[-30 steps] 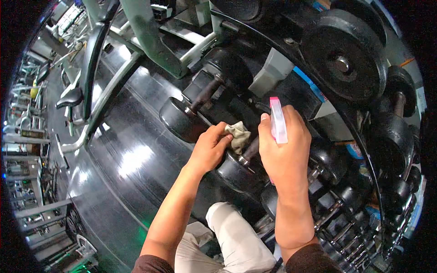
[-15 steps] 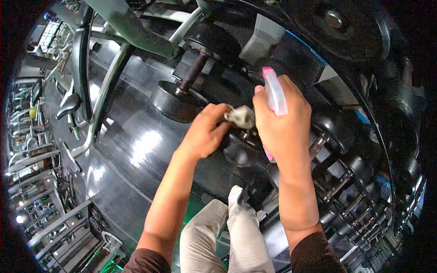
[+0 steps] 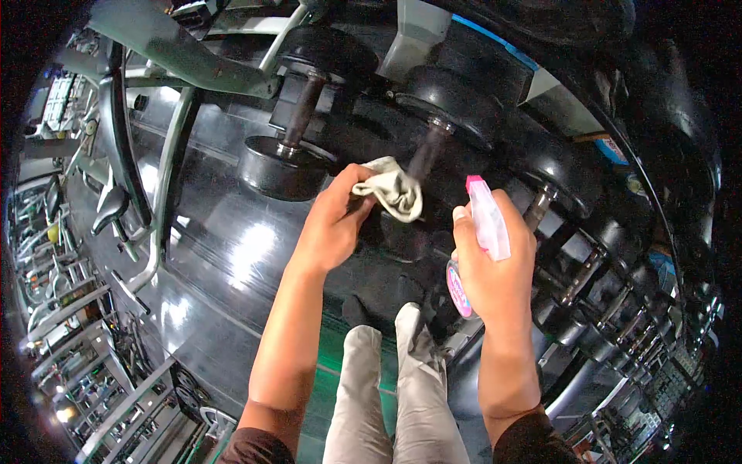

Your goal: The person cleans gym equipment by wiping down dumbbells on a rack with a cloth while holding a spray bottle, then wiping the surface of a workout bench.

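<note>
Pinching a crumpled cloth [image 3: 393, 191], the left hand [image 3: 334, 224] is beside a dumbbell [image 3: 427, 155]; at the cloth's four o'clock, the right hand [image 3: 498, 267] grips a spray bottle [image 3: 491, 220].

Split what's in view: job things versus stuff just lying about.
Job:
left hand: crumpled off-white cloth
right hand: pink-tipped plastic spray bottle
round-headed black dumbbell nearest the cloth

Lying about:
round-headed black dumbbell further left
grey metal machine frame

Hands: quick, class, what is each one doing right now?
Left hand: closed on a crumpled cloth.
Right hand: closed around a spray bottle.
</note>
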The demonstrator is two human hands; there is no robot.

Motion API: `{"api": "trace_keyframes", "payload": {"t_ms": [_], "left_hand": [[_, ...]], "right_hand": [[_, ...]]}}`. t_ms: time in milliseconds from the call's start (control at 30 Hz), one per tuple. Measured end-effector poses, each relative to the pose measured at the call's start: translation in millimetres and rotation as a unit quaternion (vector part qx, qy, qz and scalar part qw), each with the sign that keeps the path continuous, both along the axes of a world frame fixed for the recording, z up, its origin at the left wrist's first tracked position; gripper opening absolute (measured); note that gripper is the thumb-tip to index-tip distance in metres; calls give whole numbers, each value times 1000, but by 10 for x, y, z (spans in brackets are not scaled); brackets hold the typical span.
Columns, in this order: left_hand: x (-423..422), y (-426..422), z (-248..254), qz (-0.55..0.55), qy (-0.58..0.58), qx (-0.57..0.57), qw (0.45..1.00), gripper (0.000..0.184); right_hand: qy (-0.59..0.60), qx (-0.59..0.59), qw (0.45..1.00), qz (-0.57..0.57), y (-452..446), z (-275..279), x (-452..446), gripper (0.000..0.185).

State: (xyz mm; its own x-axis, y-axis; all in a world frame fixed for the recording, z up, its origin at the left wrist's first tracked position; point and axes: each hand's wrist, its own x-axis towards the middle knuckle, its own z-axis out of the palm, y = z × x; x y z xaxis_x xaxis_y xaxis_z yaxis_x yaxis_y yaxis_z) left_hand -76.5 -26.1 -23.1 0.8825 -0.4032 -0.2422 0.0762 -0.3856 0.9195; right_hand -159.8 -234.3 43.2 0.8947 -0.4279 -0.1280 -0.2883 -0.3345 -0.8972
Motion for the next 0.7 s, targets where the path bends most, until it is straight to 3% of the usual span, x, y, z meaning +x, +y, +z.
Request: {"api": "trace_keyframes", "payload": {"t_ms": [67,133,233,267,333,367,400,467,500,533,600,700], "left_hand": [[-75,108,-26,-22,-91,-73,993,32],[-110,239,-135,-19,-105,-56,993,37],[-117,264,-325,108,-74,-98,987,31],[-97,256,-347,151,-1,-78,985,27],[-85,230,-454,135,2,11,991,28],[-97,202,-520,184,82,-81,976,44],[-126,224,-521,184,82,-81,976,44],[-203,259,-529,129,32,-176,975,50],[-185,227,-388,73,-46,-112,990,50],[-150,207,-233,73,-45,-113,990,50],[-75,191,63,-59,-176,3,983,51],[-48,144,191,-144,-229,4,963,53]], "right_hand": [[12,-6,1000,-4,29,4,-47,19],[7,-22,1000,2,49,1,-65,19],[2,-29,1000,9,60,23,-129,19],[4,-30,1000,6,59,26,-161,19],[10,-28,1000,6,78,22,-210,19],[9,-28,1000,7,91,0,-231,19],[15,-29,999,5,102,-33,-256,19],[25,-34,999,-1,98,-40,-292,20],[13,-33,999,2,107,-27,-306,20],[-1,-31,1000,7,117,-25,-315,20],[11,-27,1000,9,135,-60,-358,20],[10,-20,1000,5,193,-48,-404,19]]}}
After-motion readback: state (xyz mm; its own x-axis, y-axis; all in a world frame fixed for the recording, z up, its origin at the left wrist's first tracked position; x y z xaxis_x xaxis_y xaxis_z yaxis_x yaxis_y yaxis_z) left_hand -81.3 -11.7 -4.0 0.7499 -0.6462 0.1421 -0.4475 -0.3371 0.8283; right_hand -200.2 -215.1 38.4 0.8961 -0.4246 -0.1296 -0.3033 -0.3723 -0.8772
